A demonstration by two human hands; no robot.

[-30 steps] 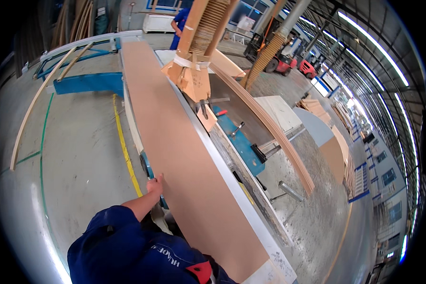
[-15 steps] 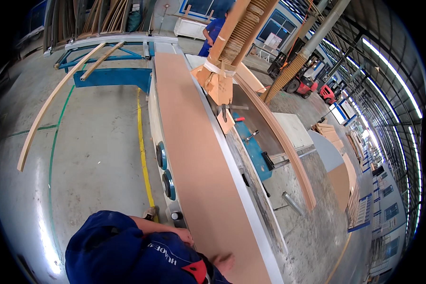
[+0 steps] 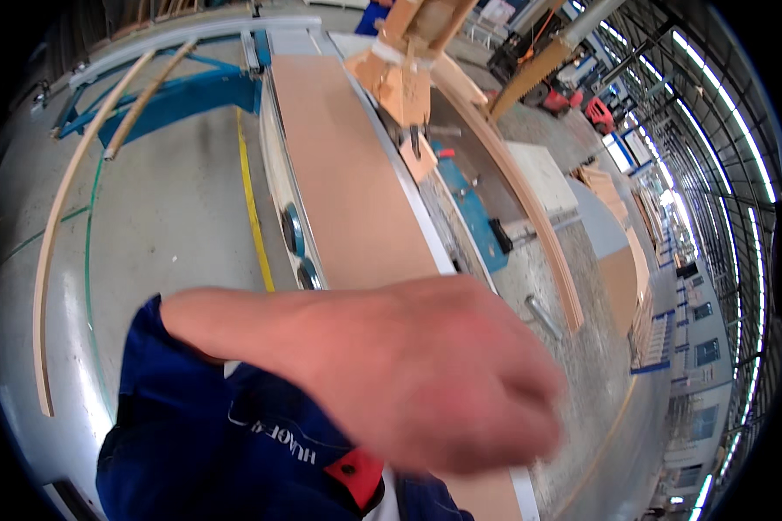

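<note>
My left hand (image 3: 460,373) is raised close in front of the view, blurred, its back turned up. The fingers bend down out of sight, so I cannot tell whether they hold anything. My bare forearm comes out of a dark blue sleeve (image 3: 161,373) on the left. Behind the hand lies a long brown board (image 3: 347,174), flat on the bed of a woodworking machine and partly covered by the arm. My right hand is not in view.
A wooden dust hood (image 3: 404,91) stands over the machine beside the board. On the left, long wood strips (image 3: 61,200) lean on a blue frame (image 3: 182,104). A moulded strip (image 3: 530,200) runs along the right. Red forklifts (image 3: 598,113) and part of another person (image 3: 374,16) are farther back.
My left hand has risen from the near edge of the board to close before the view. My right hand, earlier over the board, is out of sight. The view has tilted down.
</note>
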